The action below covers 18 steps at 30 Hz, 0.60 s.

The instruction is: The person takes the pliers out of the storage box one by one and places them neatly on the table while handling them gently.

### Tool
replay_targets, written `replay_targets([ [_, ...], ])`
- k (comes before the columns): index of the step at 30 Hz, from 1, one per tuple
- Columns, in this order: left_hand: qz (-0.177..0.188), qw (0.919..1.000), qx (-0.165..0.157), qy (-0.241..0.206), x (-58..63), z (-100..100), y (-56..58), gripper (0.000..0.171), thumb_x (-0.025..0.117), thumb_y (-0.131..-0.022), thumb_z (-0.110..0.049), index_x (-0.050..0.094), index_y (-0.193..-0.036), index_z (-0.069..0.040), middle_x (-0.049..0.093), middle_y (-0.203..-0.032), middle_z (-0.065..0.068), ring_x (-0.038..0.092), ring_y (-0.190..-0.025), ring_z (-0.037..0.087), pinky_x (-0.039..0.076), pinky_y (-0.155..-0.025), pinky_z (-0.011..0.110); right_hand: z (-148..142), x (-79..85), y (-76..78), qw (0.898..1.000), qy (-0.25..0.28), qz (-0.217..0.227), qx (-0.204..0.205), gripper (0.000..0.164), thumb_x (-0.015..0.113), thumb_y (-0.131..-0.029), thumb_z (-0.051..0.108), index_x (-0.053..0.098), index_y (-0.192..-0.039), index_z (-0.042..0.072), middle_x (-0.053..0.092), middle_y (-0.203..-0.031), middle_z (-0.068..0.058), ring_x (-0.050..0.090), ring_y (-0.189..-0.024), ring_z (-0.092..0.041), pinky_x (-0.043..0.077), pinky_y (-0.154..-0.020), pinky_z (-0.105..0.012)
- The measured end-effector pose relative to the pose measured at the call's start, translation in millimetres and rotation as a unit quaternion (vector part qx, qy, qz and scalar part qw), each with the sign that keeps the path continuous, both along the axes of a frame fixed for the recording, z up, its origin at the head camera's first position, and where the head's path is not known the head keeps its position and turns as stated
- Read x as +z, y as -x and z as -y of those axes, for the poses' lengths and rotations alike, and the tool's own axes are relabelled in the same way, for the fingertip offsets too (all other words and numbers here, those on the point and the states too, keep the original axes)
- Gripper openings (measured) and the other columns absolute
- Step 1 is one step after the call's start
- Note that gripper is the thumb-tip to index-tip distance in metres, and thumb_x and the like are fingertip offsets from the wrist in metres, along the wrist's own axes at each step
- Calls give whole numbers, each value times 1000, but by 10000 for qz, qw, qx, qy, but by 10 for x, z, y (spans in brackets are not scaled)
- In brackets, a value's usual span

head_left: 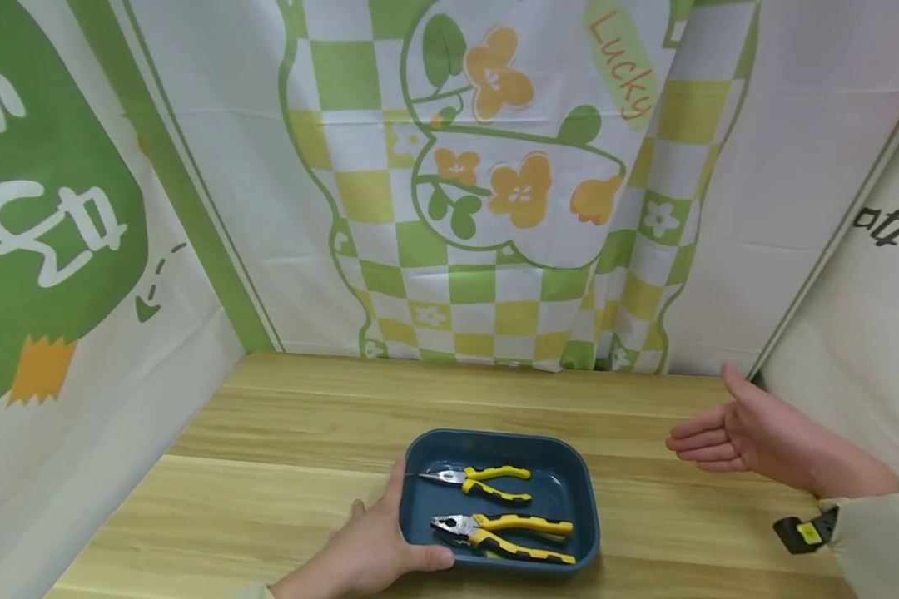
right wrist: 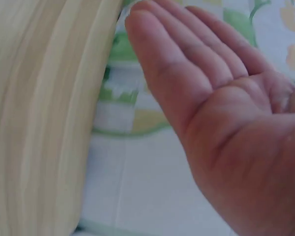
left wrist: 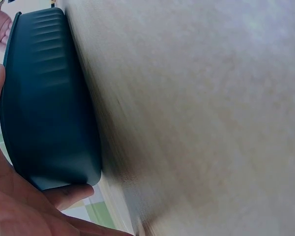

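Observation:
A dark blue rectangular plastic tray (head_left: 499, 570) stands on the wooden table, holding two pairs of pliers with yellow-and-black handles. At the back lie the long-nose pliers (head_left: 498, 475), and in front of them the combination pliers (head_left: 524, 524), both with jaws toward the left. My left hand (head_left: 370, 541) rests against the tray's front left corner, thumb along the front rim and straight index finger along the left side; its other fingers spread away from the wall. My right hand (head_left: 745, 437) is held out to the right, away from the tray, palm showing, fingers extended, holding nothing.
The wooden table (head_left: 285, 433) runs back to a curtain (head_left: 487, 299) printed with checks and flowers. Printed fabric walls (head_left: 187, 316) close in the left and right sides. A small black-and-yellow device (head_left: 805, 532) sits at the right wrist by the sleeve.

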<state>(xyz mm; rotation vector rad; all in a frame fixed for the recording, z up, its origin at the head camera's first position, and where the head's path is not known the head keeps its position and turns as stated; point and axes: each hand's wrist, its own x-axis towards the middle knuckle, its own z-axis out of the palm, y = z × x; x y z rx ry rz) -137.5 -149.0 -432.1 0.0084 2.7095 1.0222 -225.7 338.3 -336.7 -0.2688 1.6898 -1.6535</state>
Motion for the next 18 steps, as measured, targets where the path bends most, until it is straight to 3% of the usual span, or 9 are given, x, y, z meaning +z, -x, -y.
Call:
replay_targets([
  [11, 167, 9998, 94, 35, 0, -24, 17, 145, 87, -56, -68, 1, -162, -18, 47, -143, 29, 14, -133, 68, 25, -88, 82, 829, 131, 147, 9983, -551, -121, 151, 110, 7, -94, 75, 47, -135, -20, 54, -133, -32, 56, -121, -39, 44, -100, -50],
  [18, 226, 9997, 121, 11, -5, -16, 21, 145, 87, -56, -69, 2, -162, -17, 48, -141, 29, 15, -133, 67, 28, -88, 80, 1267, 75, 181, 9959, -862, 31, 282, 93, 15, -104, 62, 50, -133, -19, 59, -128, -31, 56, -121, -43, 45, -98, -50],
])
